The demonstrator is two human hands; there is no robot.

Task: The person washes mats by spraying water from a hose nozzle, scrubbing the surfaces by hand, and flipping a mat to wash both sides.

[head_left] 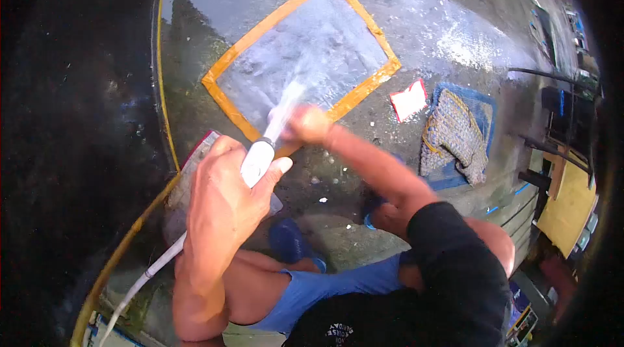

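My left hand (224, 181) is wrapped around a white spray nozzle (257, 160) on the end of a thin pale hose (148, 272). A white jet of water (292, 95) leaves the nozzle and lands on a grey mat with an orange border (227, 64), which lies flat on the wet ground. My right hand (309, 125) is over the mat's near edge, beside the jet. Motion smears its fingers, and a pale blur beside them hides whether it holds anything.
A red-and-white packet (409, 101) lies right of the mat. Beyond it, a woven cloth (455, 132) rests on a blue mat (492, 110). A yellow hose (160, 80) runs along the left. My feet in blue slippers (290, 241) are close behind my hands.
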